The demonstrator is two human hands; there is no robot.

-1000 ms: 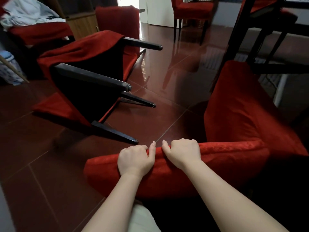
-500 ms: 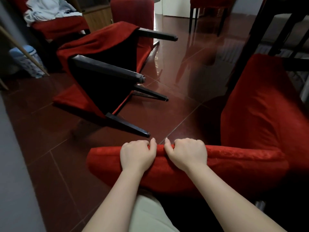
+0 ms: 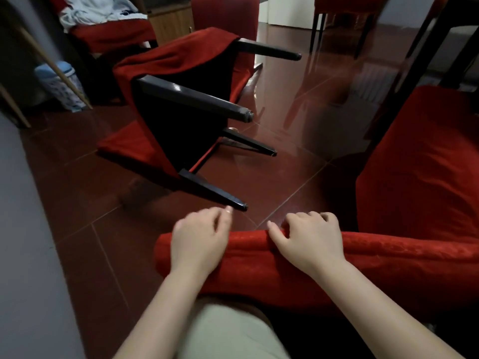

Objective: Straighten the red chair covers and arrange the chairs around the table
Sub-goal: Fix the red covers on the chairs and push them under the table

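Observation:
A chair in a red cover stands right in front of me, its backrest top (image 3: 388,257) running across the lower view and its seat (image 3: 420,172) at the right. My right hand (image 3: 308,237) grips the top edge of the backrest, fingers curled over the far side. My left hand (image 3: 199,239) hovers just left of it, blurred, fingers loosely curled and holding nothing. A second chair (image 3: 186,120) lies tipped on its side on the floor ahead, dark legs pointing right, with its red cover (image 3: 176,58) bunched and hanging off the seat.
The dark table leg (image 3: 404,73) rises at the right behind the near chair. More red chairs stand at the back: one holding clothes (image 3: 111,35), one behind the tipped chair (image 3: 223,14), one far off (image 3: 342,3). A blue bin (image 3: 59,84) and wooden poles (image 3: 51,63) stand left; a wall (image 3: 26,229) runs along the left.
My left hand has let go of the backrest top and lifted slightly to the left. My right hand keeps its grip. The view has shifted a little closer and to the left.

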